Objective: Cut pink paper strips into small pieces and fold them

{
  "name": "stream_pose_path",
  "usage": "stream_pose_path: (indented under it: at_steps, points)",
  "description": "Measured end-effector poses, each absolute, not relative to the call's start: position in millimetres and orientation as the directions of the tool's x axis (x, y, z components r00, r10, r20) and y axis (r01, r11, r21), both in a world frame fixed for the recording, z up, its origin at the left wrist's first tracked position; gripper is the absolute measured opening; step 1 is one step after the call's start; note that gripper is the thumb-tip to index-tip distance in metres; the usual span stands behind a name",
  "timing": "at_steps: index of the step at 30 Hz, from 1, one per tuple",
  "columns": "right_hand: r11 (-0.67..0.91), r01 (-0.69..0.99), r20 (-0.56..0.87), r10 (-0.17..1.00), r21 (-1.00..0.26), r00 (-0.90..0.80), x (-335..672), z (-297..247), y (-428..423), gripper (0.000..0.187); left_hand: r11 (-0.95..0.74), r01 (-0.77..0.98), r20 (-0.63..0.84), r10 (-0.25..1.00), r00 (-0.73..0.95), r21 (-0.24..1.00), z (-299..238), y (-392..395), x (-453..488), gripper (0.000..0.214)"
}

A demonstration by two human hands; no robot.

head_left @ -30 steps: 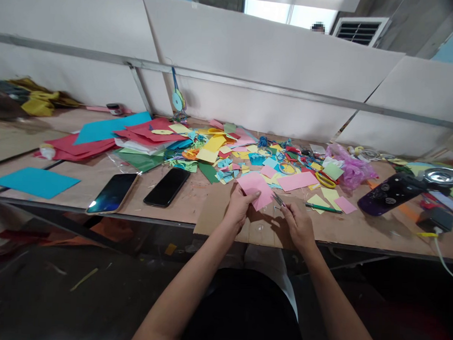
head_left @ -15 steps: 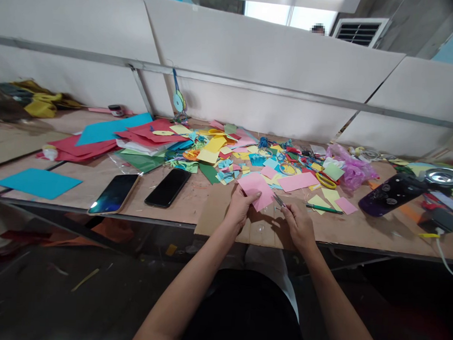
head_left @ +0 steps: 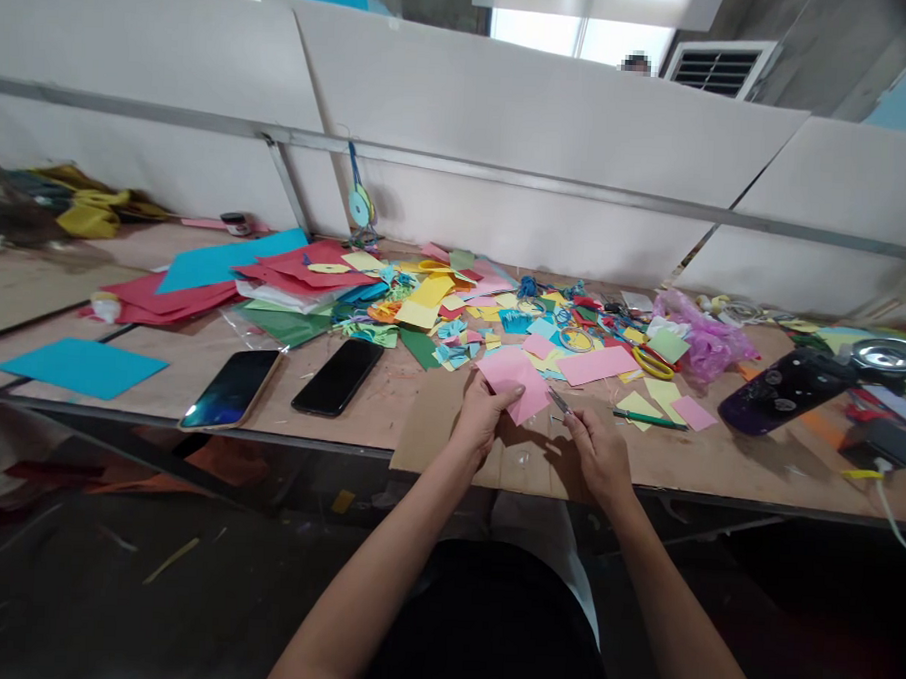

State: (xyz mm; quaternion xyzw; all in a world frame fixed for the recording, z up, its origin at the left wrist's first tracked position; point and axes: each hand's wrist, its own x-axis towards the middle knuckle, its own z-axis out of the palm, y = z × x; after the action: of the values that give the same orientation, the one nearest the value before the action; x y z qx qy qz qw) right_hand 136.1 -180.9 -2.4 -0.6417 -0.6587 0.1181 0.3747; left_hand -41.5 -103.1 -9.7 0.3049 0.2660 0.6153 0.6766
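My left hand (head_left: 484,418) pinches a pink sheet of paper (head_left: 517,382) between thumb and fingers, holding it raised over a piece of brown cardboard (head_left: 428,429) at the table's front edge. Just right of the paper, my right hand (head_left: 600,448) is closed on a slim, pointed metal tool (head_left: 559,400); its exact kind is too small to make out. The tool's tip points at the sheet's right edge, and whether they touch I cannot tell. Beyond the hands lie a pink paper strip (head_left: 594,365), yellow-handled scissors (head_left: 653,363) and a green pencil-like stick (head_left: 650,419).
Two phones (head_left: 233,388) (head_left: 337,377) and a blue sheet (head_left: 83,366) lie to the left. Coloured paper scraps (head_left: 453,345) cover the table's middle. A dark bottle (head_left: 785,392), a pink plastic bag (head_left: 704,335) and a black charger (head_left: 876,445) are at right.
The view has shifted very slightly. Both hands keep their grips, with the paper and the metal tool in nearly the same places.
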Motion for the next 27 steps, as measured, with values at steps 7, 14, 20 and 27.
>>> stream_pose_path:
  at_steps: [7, 14, 20, 27]
  points:
    - [0.156, 0.768, 0.362, 0.927, -0.621, 0.104, 134.4, -0.7, -181.1, 0.043, 0.045, -0.666, 0.018, 0.996, 0.087, 0.744, -10.1, -102.9, -41.0, 0.064]
    - [0.143, 0.775, 0.358, 0.927, -0.616, 0.114, 134.0, 0.0, -182.0, 0.044, 0.044, -0.677, 0.028, 0.995, 0.096, 0.735, -9.1, -103.9, -41.4, 0.063]
    - [0.129, 0.77, 0.345, 0.93, -0.625, 0.124, 134.6, -1.2, -181.6, 0.043, 0.054, -0.663, 0.03, 0.993, 0.115, 0.747, -6.6, -105.0, -41.6, 0.062]
    - [0.133, 0.778, 0.354, 0.927, -0.614, 0.12, 134.4, -1.0, -180.6, 0.044, 0.046, -0.662, 0.059, 0.989, 0.135, 0.748, -7.4, -106.0, -41.7, 0.06]
